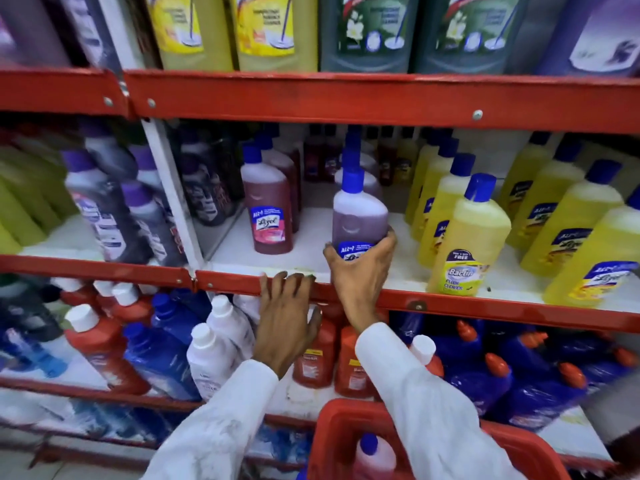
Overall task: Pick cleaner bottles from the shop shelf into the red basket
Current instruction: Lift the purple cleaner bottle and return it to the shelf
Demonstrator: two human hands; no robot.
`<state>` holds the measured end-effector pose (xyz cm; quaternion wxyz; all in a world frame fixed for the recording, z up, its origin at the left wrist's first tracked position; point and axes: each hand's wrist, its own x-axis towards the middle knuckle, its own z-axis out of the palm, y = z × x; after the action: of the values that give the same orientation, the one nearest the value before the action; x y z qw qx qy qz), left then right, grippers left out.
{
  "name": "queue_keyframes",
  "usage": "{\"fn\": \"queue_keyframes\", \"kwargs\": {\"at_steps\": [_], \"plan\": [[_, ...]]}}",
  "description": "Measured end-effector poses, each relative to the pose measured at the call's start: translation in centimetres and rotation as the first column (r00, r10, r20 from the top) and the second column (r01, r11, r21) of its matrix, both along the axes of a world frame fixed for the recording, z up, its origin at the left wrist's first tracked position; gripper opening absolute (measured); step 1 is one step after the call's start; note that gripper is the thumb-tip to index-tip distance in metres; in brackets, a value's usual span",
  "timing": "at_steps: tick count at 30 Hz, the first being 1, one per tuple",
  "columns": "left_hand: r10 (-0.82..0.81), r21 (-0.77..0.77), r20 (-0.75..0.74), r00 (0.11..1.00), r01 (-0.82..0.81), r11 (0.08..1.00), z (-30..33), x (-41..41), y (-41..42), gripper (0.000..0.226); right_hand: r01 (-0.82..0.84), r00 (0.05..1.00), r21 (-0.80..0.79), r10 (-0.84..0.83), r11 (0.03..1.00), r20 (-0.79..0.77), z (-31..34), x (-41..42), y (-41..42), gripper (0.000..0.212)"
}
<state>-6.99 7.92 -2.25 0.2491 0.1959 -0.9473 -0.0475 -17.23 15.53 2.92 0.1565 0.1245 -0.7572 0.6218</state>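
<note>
My right hand (360,271) is shut around the lower part of a purple cleaner bottle (358,213) with a blue cap, standing upright on the middle shelf (467,306). My left hand (285,317) rests on the red front edge of that shelf, fingers spread over the lip, holding nothing. The red basket (332,438) sits low at the bottom centre, under my right forearm. Inside it lies a pink bottle (374,459) with a blue cap, partly hidden by my sleeve.
A red-liquid bottle (268,209) stands left of the held one. Yellow bottles (467,237) fill the shelf's right side, dark purple-capped ones (104,202) the left bay. Red, white and blue bottles (214,348) crowd the lower shelf. Large bottles (367,29) stand on the top shelf.
</note>
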Motion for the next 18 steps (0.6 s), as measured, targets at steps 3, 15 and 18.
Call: {"fn": "queue_keyframes", "kwargs": {"at_steps": [3, 15, 18], "plan": [[-0.025, -0.020, 0.044, 0.999, 0.025, 0.999, 0.1, 0.1, -0.6, 0.048, -0.047, 0.999, -0.098, 0.048, 0.994, 0.013, 0.4, -1.0, 0.0, 0.091], [-0.070, 0.001, 0.042, 0.997, 0.070, 0.998, 0.2, 0.4, -1.2, 0.043, -0.754, 0.254, -0.655, 0.900, -0.045, -0.355, 7.7, 0.2, 6.5, 0.064], [-0.067, 0.016, 0.043, 0.997, 0.066, 0.998, 0.4, 0.3, -1.2, 0.040, -0.694, 0.059, -0.672, 0.910, -0.258, -0.411, 8.7, 1.0, 6.9, 0.072]]}}
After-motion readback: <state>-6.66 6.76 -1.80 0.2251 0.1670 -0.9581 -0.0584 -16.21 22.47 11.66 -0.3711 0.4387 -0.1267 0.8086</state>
